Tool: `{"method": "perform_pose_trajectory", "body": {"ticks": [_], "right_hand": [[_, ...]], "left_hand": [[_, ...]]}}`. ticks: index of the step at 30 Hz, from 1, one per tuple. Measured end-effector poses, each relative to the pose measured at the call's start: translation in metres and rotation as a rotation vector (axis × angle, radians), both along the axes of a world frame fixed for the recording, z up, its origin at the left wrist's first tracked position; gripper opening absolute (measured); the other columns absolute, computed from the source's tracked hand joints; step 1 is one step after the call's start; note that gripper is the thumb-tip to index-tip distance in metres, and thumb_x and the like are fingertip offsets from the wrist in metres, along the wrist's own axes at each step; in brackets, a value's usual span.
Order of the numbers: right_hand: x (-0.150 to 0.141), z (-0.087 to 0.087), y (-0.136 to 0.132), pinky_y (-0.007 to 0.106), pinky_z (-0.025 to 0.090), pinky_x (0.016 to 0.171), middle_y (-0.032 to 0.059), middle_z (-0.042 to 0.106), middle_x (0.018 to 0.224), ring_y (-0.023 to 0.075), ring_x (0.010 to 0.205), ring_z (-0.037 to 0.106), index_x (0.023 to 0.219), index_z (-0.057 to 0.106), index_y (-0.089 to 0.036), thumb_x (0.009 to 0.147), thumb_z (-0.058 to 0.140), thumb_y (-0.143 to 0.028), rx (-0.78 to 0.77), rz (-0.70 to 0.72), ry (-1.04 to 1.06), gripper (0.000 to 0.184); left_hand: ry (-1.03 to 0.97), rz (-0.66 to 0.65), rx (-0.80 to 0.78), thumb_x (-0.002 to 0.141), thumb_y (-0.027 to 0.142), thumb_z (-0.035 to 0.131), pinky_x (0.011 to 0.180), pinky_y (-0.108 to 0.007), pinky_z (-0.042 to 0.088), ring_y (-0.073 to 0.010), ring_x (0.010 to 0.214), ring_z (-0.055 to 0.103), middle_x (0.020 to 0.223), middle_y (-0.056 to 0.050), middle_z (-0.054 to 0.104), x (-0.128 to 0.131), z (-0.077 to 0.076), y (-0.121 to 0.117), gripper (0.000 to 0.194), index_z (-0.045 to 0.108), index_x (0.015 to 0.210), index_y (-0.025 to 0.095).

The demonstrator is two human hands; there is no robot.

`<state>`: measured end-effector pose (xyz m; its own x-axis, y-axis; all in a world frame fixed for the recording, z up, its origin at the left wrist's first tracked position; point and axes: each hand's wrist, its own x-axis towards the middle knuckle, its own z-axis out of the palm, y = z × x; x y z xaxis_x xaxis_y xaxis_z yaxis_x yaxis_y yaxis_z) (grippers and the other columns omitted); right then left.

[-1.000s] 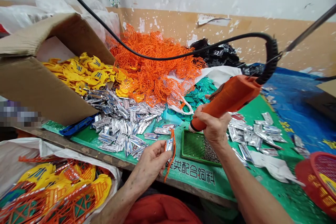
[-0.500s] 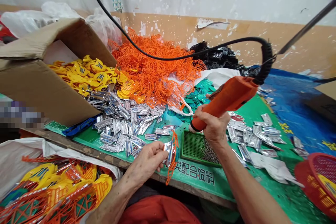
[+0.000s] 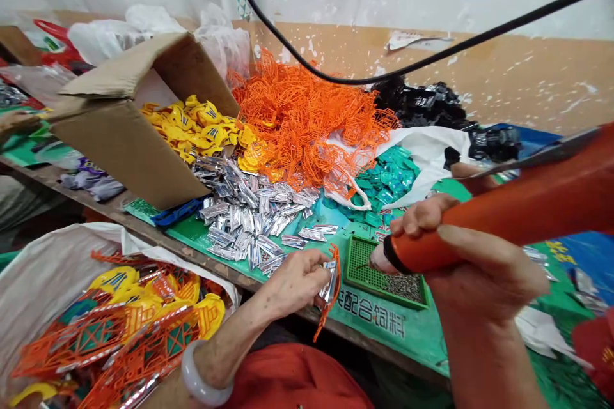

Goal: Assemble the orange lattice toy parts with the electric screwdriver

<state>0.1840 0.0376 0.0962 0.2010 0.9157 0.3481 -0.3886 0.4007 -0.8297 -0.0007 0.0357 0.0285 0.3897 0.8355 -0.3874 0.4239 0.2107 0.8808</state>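
Observation:
Near the table's front edge, my left hand (image 3: pixel 300 281) is closed on a small assembly of a shiny silver plastic piece and an orange lattice part (image 3: pixel 334 291). My right hand (image 3: pixel 480 255) wraps round an orange electric screwdriver (image 3: pixel 499 211), its pale nose (image 3: pixel 382 259) pointing left. The tip of the driver is over a green perforated tray (image 3: pixel 362 239); I cannot tell if it touches. Small screws (image 3: pixel 403 286) lie heaped in the tray's right part. Left of the tray spreads a pile of silver pieces (image 3: pixel 247 217).
A tipped cardboard box (image 3: pixel 129 147) spills yellow parts (image 3: pixel 196 124). Behind are heaped orange lattice parts (image 3: pixel 307 115), teal pieces (image 3: pixel 391 176) and black parts (image 3: pixel 426 102). A black cable (image 3: pixel 336 80) hangs across. A white sack (image 3: pixel 62 268) holds assembled pieces. Another person's hand (image 3: pixel 16 123) shows far left.
My right hand has brought the screwdriver closer and to the right, its nose now over the tray. The left hand keeps hold of the assembly. The view has turned left.

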Motion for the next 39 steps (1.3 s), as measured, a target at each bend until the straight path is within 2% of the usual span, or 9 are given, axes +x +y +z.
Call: {"method": "perform_pose_trajectory", "body": {"ticks": [4,12,26,39], "right_hand": [[-0.014,0.0,-0.019,0.035,0.053,0.065,-0.0026,0.062,0.068,0.0154,0.061,0.058,0.1,0.064,-0.031,0.068,0.069,-0.011,0.012,0.123,0.009,0.038],[-0.029,-0.001,-0.023,0.033,0.052,0.056,-0.0043,0.062,0.063,0.0154,0.057,0.058,0.108,0.062,-0.034,0.062,0.069,-0.011,-0.052,0.162,0.016,0.052],[-0.033,-0.009,-0.022,0.03,0.052,0.058,-0.0037,0.063,0.065,0.0133,0.057,0.059,0.096,0.065,-0.026,0.064,0.069,-0.01,-0.06,0.174,0.063,0.037],[-0.034,-0.012,-0.018,0.032,0.052,0.056,-0.004,0.062,0.065,0.0146,0.056,0.058,0.105,0.064,-0.027,0.063,0.069,-0.013,-0.07,0.164,-0.01,0.045]], "left_hand": [[0.039,-0.057,0.076,0.082,0.03,0.044,0.047,-0.022,0.036,-0.0137,0.05,0.055,0.055,0.003,0.058,-0.002,0.001,0.004,0.022,0.055,0.065,0.019],[0.125,-0.06,0.141,0.079,0.025,0.045,0.047,-0.023,0.032,-0.0146,0.05,0.053,0.053,0.003,0.057,0.004,0.005,0.002,0.02,0.059,0.066,0.019],[0.107,-0.043,0.183,0.078,0.028,0.043,0.047,-0.023,0.03,-0.0139,0.054,0.051,0.057,0.002,0.054,0.007,-0.006,0.002,0.019,0.054,0.065,0.019],[0.08,-0.04,0.191,0.081,0.034,0.043,0.049,-0.023,0.029,-0.0142,0.058,0.045,0.059,0.002,0.048,0.008,-0.006,0.002,0.024,0.051,0.064,0.019]]}}
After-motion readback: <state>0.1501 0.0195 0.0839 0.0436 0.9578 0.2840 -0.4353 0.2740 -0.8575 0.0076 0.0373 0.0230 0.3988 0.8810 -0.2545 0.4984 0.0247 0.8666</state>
